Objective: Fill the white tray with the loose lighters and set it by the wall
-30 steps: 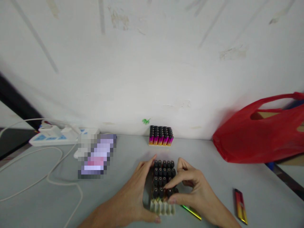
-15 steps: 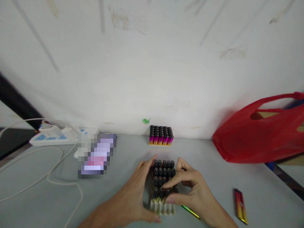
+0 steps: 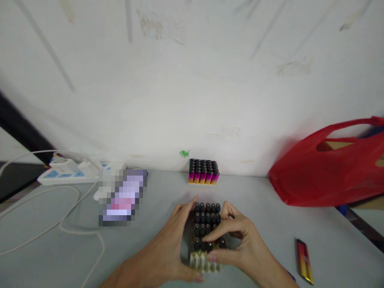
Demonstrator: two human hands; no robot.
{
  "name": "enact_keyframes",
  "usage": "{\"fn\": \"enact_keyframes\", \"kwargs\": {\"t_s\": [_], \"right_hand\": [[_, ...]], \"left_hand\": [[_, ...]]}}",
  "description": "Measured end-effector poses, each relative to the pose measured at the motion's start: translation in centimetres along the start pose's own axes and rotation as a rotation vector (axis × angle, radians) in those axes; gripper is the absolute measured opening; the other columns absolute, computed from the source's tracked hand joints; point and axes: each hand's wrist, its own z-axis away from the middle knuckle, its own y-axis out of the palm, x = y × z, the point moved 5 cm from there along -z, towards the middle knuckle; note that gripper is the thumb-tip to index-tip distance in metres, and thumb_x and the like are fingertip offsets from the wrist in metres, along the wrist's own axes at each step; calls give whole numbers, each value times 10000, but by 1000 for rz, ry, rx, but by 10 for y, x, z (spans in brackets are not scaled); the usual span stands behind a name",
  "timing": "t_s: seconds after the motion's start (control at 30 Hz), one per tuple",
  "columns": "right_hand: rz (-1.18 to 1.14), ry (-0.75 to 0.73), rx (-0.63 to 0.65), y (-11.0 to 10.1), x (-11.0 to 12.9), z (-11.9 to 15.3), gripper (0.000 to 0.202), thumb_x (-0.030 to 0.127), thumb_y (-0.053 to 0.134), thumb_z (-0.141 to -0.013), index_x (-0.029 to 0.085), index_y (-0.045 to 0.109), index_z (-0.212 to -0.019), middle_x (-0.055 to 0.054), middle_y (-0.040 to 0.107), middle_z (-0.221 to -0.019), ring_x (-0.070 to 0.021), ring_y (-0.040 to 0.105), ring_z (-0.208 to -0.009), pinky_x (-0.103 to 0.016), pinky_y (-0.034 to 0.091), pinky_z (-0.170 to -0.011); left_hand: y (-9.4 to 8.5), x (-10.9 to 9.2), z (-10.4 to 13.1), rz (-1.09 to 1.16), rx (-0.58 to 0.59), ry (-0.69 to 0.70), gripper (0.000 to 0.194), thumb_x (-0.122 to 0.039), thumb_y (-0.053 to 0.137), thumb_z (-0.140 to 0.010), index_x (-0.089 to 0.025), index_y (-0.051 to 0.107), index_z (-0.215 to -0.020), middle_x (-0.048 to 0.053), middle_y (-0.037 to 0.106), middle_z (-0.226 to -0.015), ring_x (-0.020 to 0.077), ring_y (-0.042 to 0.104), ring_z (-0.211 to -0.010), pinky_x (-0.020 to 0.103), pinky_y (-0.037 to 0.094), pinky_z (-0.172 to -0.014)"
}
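A pale tray (image 3: 206, 265) with scalloped slots stands in front of me, holding several rows of upright batteries (image 3: 202, 218) with black tops and small metal tips. Around its left side curls my left hand (image 3: 163, 244), fingers at the back corner and thumb at the front edge. My right hand (image 3: 240, 236) reaches over from the right, thumb and forefinger closed about a battery (image 3: 209, 246) in the front row. The fingers partly hide the batteries on that side. The tray's front slots show no batteries.
A block of magenta-and-yellow batteries (image 3: 203, 172) stands by the wall. On the right are a red bag (image 3: 324, 172) and red-and-gold batteries (image 3: 304, 262) lying down. On the left are a blurred phone (image 3: 124, 196), a power strip (image 3: 69, 173) and white cables (image 3: 78, 196).
My right thumb and forefinger have shifted slightly, and the pinched battery has moved a little left and down. The green-gold strip under my right hand is now mostly hidden. My left hand stays put.
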Motion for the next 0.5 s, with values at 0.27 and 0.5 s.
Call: {"fn": "enact_keyframes", "kwargs": {"t_s": [0.27,0.5], "right_hand": [[225,28,-87,-10,8,1,245,522,854,-938,316,875,-1069,-8,528,-876,-210,528,-797,-339,382,-688],[901,142,-505,-86,22,32,432,642,542,-1058,255,730,-1097,-12,568,-769,-244,567,-676,-382,399,-667]], "left_hand": [[-1,-1,1,0,-6,12,1626,-342,1129,-566,-369,49,-1780,142,281,-1785,437,280,-1648,614,208,-1381],[-2,-1,0,-48,3,-50,1634,-342,1119,-571,-342,33,-1792,147,197,-1838,466,198,-1684,644,145,-1387]]}}
